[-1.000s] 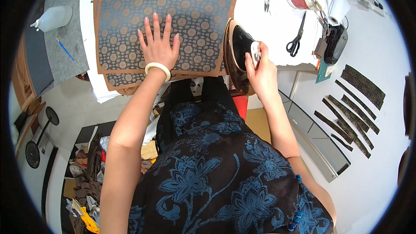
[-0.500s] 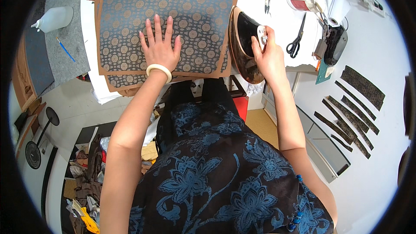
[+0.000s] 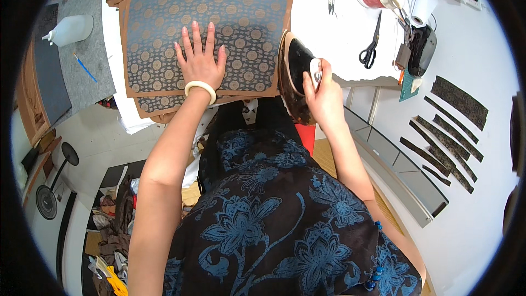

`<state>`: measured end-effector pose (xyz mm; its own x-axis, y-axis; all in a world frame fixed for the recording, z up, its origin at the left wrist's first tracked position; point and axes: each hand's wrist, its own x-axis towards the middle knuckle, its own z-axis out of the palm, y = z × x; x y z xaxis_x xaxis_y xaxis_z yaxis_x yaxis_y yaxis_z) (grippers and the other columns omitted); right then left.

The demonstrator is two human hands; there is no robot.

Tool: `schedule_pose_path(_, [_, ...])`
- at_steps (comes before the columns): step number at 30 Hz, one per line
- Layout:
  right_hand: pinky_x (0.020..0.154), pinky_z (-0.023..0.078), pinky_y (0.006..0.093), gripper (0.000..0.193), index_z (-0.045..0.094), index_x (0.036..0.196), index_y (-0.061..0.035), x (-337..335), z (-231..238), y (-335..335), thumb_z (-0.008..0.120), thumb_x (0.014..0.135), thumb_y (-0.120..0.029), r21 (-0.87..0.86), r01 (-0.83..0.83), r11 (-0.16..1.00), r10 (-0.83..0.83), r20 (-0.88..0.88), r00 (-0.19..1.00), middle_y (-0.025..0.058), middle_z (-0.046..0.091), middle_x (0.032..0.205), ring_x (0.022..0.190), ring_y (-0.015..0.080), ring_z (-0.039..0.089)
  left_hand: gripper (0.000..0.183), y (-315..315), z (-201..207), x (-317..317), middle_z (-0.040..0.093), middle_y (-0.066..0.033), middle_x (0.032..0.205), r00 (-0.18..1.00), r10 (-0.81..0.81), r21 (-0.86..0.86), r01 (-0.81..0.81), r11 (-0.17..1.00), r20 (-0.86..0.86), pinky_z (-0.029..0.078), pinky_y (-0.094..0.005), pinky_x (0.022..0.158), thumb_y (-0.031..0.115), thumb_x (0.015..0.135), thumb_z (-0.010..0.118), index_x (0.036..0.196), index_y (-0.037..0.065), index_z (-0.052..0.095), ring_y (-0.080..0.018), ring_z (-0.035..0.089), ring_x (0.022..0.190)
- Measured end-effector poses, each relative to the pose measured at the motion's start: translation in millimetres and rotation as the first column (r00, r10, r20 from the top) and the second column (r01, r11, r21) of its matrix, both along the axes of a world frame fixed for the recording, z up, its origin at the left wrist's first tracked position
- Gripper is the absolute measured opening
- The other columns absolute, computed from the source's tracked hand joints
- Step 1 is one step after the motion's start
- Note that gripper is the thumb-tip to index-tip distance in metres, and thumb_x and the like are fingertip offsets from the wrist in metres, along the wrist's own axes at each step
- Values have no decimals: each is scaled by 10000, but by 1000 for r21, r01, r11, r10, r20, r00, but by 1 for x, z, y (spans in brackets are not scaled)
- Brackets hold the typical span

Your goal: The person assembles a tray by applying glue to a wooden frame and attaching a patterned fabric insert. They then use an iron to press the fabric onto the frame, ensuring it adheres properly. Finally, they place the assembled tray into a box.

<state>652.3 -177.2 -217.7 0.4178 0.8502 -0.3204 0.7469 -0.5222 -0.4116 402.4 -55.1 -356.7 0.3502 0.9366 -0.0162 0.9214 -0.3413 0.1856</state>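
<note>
When inspected, found white table [image 3: 312, 5] bearing patterned sheet [image 3: 241, 27]; noted dark iron [image 3: 297, 63] at sheet's right edge, grasped by handle [image 3: 315, 70] in right hand [image 3: 325, 96]; saw left hand [image 3: 202, 66] released, spread flat upon sheet; recorded cream bangle [image 3: 200, 83] on left wrist [image 3: 198, 94].

Layered fabric [image 3: 241, 35], scissors [image 3: 375, 39] on white table [image 3: 341, 41]

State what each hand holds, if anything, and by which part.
The right hand holds an iron by its handle. The left hand holds nothing; it lies flat on the patterned sheet.
</note>
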Motion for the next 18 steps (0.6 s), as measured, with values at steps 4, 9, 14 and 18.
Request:
schedule_pose_path(4, [704,566,545,536,422,1413,-27,-10,1,-19,648,995,-273,-36,21,999,-21,-8,1000,295,714,926,826,483,709,644,0,2,1,164,-114,1733,1000,2,-3,-2,1000,14,107,-615,1253,460,1054,427,1653,286,269,-382,110,1594])
schedule_pose_path(9, [695,564,543,543,419,1416,-26,-9,-2,-21,650,993,-276,-12,0,1000,1,19,1000,288,714,916,812,477,710,632,0,1,1,188,-119,1726,1000,-2,23,2,1000,20,128,-613,1247,435,1060,437,1651,272,283,-389,136,1586])
schedule_pose_path(14, [685,558,550,543,417,1417,-32,-3,-2,-13,649,994,-280,5,-19,1000,19,27,999,292,708,887,802,477,709,645,0,2,1,168,-125,1730,1000,-7,13,7,1000,17,114,-616,1251,443,1050,438,1650,268,279,-393,114,1590])
schedule_pose_path(18, [675,553,559,530,422,1409,-44,5,-4,-4,642,995,-293,46,-52,998,51,27,998,286,706,847,783,484,705,653,0,3,1,156,-127,1733,1000,-7,3,7,1000,17,104,-619,1254,452,1047,434,1651,267,271,-392,100,1593])
